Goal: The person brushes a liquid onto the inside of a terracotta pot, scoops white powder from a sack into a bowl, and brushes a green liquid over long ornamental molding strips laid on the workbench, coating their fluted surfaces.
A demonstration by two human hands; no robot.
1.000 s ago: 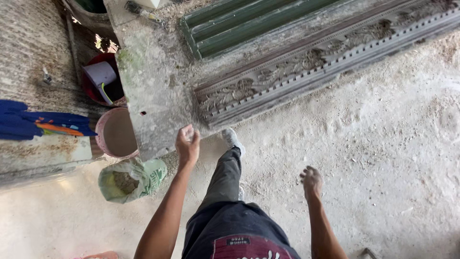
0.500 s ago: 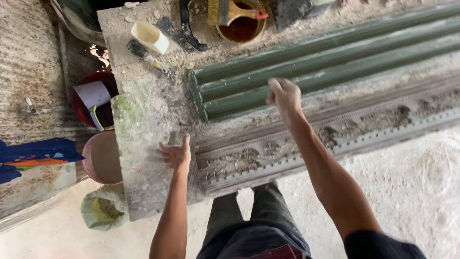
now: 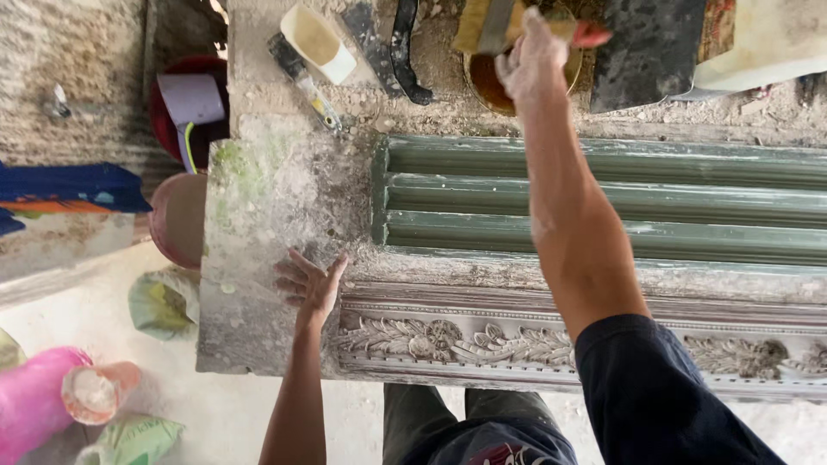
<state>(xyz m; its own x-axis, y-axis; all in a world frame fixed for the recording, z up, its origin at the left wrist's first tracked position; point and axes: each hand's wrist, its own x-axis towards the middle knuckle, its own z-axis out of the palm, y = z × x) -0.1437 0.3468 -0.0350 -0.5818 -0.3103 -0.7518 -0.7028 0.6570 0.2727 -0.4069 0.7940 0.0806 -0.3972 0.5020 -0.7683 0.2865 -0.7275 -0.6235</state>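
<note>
My left hand (image 3: 307, 282) rests flat, fingers spread, on the dusty grey worktable (image 3: 258, 215), just left of a long ornate plaster moulding (image 3: 482, 340) with leaf relief. My right hand (image 3: 532, 56) reaches far across a long green ribbed mould (image 3: 603, 202) to a brown bowl (image 3: 491, 77) at the back, where a brush with a red handle (image 3: 593, 34) and a yellowish tool lie. The fingers curl over the bowl; whether they grip anything is hidden.
On the table's far side lie a cream scoop (image 3: 319, 39), a small scraper (image 3: 306, 82), a black tool (image 3: 403, 52) and a dark trowel blade (image 3: 650, 52). Left of the table stand a red bucket (image 3: 185, 103), a pink basin (image 3: 177, 220), green bags (image 3: 164, 301) and a pink container (image 3: 34, 409).
My view has moved in over the table. My right hand went from my side, up over the green mould, to the brown bowl. My left hand settled on the table's near part.
</note>
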